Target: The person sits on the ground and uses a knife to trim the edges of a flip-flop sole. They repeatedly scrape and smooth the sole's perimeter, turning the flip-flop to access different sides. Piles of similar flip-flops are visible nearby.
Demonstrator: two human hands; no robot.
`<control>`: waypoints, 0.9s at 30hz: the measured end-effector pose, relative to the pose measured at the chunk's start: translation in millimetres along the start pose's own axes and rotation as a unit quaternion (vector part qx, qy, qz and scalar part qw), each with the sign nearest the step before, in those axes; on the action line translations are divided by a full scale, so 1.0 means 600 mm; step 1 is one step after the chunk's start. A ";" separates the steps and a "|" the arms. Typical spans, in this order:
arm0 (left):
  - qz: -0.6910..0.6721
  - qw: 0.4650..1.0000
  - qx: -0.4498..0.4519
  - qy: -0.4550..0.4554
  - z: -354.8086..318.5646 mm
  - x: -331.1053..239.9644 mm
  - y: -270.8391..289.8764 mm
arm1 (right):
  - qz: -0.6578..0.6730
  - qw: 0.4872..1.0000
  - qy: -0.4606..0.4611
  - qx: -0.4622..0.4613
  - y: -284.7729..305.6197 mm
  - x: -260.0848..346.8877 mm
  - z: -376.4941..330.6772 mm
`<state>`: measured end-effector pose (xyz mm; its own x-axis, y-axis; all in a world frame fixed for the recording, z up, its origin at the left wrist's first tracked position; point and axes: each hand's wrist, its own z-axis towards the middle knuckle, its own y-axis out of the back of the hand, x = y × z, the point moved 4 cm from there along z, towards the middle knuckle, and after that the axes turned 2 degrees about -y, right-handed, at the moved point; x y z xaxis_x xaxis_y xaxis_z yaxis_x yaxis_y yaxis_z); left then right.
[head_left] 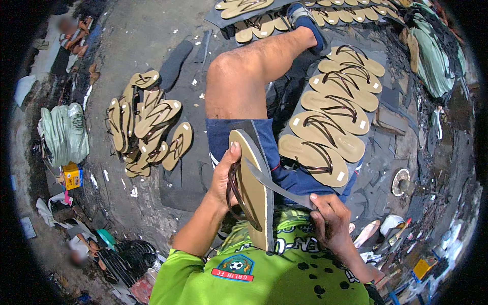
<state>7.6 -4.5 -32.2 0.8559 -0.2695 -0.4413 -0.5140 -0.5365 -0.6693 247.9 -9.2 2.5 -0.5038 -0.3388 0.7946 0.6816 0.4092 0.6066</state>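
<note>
My left hand (222, 178) is closed around the edge of a tan flip-flop (252, 190) with a dark brown strap. The flip-flop is held tilted on its side over my lap, a dark grey sheet layer along its underside. Between the fingers of my right hand (333, 221) is the lower end of a thin, curved grey strip (287, 191). It crosses the sole, and its far end lies near the sole's upper part. Whether the strip is still joined to the sole I cannot tell. Beside my thigh, a row of finished-looking flip-flops (333, 107) overlaps on grey sheeting.
A loose heap of flip-flops (147, 127) lies at the left, by a dark sole-shaped piece (175, 63). More flip-flops (262, 26) line the far edge. Pale green sacks (66, 134) and a yellow box (72, 176) stand far left. Scraps litter the ground.
</note>
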 end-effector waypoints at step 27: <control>0.112 0.984 0.120 0.067 0.027 -0.037 -0.044 | 0.003 0.974 -0.049 0.220 0.051 0.046 0.269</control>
<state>1.3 28.6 -14.5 0.7115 -0.4711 -0.5213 -0.6750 -0.2523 -0.6933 169.3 130.6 47.3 -0.5631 -0.2611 0.7840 0.4029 0.7416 0.5363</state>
